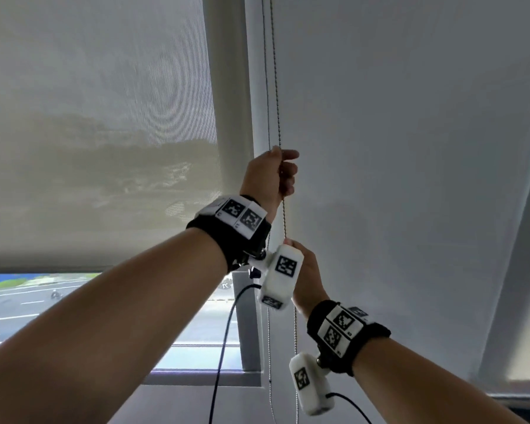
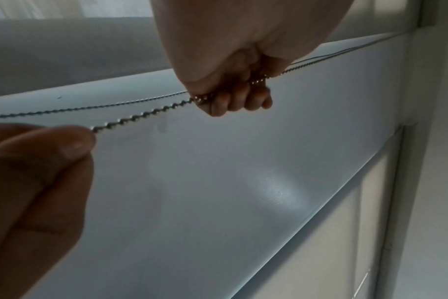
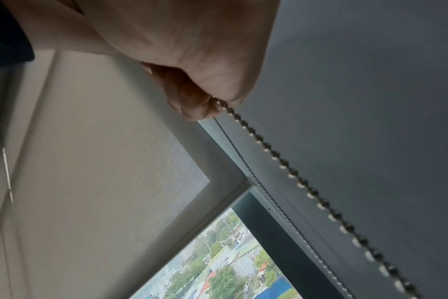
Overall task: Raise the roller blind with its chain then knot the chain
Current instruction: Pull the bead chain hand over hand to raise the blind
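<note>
A metal bead chain hangs in two strands along the left edge of the grey roller blind. My left hand is raised and grips the front strand in a fist; the left wrist view shows its fingers curled round the beads. Lower on the same strand, my right hand pinches the chain; its thumb and fingertip close on the beads. In the right wrist view the right hand holds the chain, which runs taut down past the blind. The rear strand hangs free.
A mesh blind on the left window is partly up, with a road visible under its bottom bar. A window post stands between the two blinds. Black cables trail from the wrist cameras.
</note>
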Demonstrator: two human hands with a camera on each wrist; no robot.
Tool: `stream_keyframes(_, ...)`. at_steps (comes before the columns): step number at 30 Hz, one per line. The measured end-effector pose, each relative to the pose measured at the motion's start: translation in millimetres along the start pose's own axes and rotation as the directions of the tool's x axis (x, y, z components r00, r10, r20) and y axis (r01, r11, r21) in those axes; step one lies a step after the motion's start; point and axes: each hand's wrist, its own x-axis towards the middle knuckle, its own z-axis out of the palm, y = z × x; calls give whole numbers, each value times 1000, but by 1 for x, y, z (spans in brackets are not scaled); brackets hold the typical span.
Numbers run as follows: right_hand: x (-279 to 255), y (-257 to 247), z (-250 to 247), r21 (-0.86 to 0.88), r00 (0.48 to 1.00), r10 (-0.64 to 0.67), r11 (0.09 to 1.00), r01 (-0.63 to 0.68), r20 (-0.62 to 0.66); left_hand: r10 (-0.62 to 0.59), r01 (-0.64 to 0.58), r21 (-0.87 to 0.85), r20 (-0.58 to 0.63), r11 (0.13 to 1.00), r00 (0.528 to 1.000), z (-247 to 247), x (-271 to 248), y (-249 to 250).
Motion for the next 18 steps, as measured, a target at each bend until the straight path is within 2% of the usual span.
stream_keyframes(2,-2,8,-5,-9,1000,-7,1000,8,20,4,-3,32,-39,999,999,4,-2,-6)
stream_keyframes(6,-2,17,-9,80,997,19,996,-25,73,17,-11,79,-78,997,997,7,-9,-13)
stream_keyframes(13,6,3,-27,-152,995,11,988,4,99,-8,14,83,-78,996,997,0,-21,-27)
stream_keyframes(15,17,-8,-28,-224,994,-47,972,67,94,-17,25,82,-94,996,995,-6,-27,-35)
stream_keyframes(18,37,-37,-22,-215,990,-127,967,136,57,-53,63,76,-121,995,991,-11,-37,-50)
